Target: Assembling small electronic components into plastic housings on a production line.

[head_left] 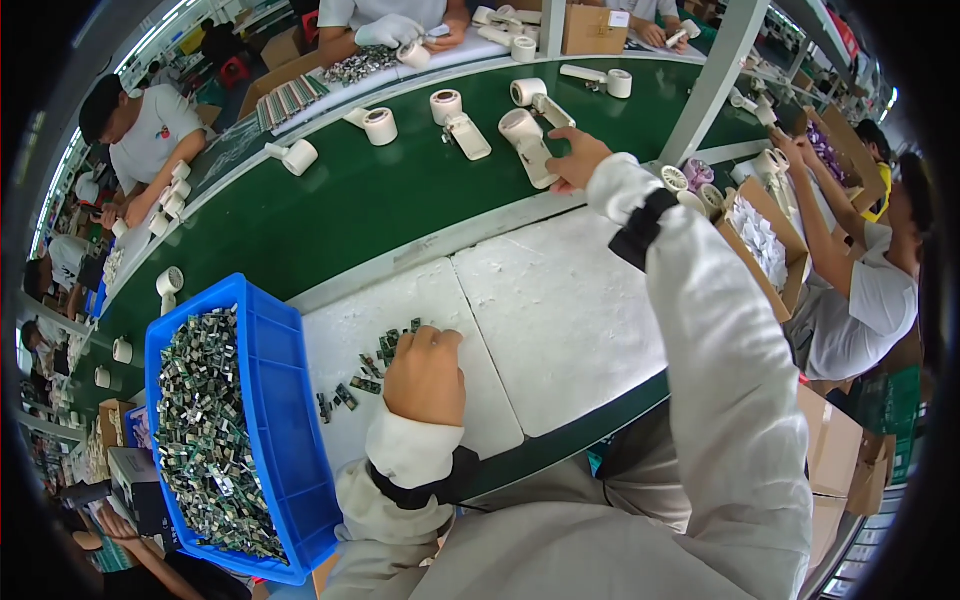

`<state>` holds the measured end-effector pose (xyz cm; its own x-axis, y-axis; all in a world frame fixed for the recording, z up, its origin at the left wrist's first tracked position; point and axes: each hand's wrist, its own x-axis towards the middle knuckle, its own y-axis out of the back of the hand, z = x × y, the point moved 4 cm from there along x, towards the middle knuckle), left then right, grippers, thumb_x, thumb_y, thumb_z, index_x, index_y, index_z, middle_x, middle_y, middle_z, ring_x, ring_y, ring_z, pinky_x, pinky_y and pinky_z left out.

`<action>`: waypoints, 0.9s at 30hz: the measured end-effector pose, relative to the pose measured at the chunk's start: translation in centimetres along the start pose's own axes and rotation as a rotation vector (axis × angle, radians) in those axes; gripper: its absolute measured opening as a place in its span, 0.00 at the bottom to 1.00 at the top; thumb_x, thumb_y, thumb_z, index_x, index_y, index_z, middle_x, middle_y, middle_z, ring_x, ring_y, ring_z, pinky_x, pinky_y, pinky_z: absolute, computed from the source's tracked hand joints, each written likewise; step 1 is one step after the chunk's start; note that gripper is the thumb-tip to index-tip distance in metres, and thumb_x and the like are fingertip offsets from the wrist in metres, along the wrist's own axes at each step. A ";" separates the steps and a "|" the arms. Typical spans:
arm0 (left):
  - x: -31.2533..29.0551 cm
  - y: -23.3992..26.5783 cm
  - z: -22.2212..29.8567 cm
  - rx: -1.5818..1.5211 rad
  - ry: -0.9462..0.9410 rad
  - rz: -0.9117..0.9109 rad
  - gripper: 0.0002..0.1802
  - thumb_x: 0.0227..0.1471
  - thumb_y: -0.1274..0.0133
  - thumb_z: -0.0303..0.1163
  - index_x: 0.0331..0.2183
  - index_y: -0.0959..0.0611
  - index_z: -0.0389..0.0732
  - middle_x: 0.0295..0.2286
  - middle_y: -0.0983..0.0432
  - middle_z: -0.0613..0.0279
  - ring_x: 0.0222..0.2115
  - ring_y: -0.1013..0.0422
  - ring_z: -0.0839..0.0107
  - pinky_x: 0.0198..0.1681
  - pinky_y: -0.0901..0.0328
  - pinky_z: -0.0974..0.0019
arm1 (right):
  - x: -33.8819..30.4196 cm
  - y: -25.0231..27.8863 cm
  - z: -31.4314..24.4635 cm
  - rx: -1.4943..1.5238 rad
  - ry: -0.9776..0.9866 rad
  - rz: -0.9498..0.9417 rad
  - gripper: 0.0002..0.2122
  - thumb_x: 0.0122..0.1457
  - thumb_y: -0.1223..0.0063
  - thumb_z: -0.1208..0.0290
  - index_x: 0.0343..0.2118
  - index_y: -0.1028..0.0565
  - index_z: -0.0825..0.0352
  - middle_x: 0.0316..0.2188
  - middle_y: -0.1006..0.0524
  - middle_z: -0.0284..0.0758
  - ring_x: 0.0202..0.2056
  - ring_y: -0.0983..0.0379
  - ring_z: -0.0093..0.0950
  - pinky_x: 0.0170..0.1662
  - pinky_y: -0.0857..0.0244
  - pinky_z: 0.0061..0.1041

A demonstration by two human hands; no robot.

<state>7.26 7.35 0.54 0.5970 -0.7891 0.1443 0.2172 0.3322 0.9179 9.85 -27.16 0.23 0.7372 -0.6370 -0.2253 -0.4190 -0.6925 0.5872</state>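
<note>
My right hand (pixel 580 160) is stretched out over the green conveyor belt, with thumb and index finger spread apart. It is beside the handle of a cream handheld fan body (pixel 528 148), whose round head points away from me. Whether the fingertips touch the handle I cannot tell. On the white foam work surface, my left hand (pixel 427 378) is closed, fingers curled down and hidden under the knuckles. It rests at a loose group of small green circuit boards (pixel 366 384); anything within its fingers is hidden.
A blue bin (pixel 290 400) heaped with small circuit boards stands at my left. More fan bodies (pixel 461 126) lie along the green belt (pixel 400 210). A grey metal post (pixel 712 85) rises at right, near a carton of white pieces (pixel 760 240). Several co-workers sit around the belt.
</note>
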 end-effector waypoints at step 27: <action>4.0 -6.8 3.2 -1.379 0.233 -0.020 0.14 0.58 0.43 0.24 0.46 0.19 0.30 0.38 0.21 0.56 0.36 0.23 0.71 0.42 0.27 0.68 | -21.7 -3.4 4.8 -0.671 0.859 0.026 0.12 0.57 0.40 0.60 0.43 0.21 0.55 0.20 0.23 0.34 0.21 0.24 0.34 0.23 0.32 0.31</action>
<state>5.72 0.27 -3.92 0.6684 -0.7419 -0.0530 0.7210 0.6638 -0.1988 -7.30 -12.63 -0.65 0.9658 -0.0191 0.2585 -0.2574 -0.1908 0.9473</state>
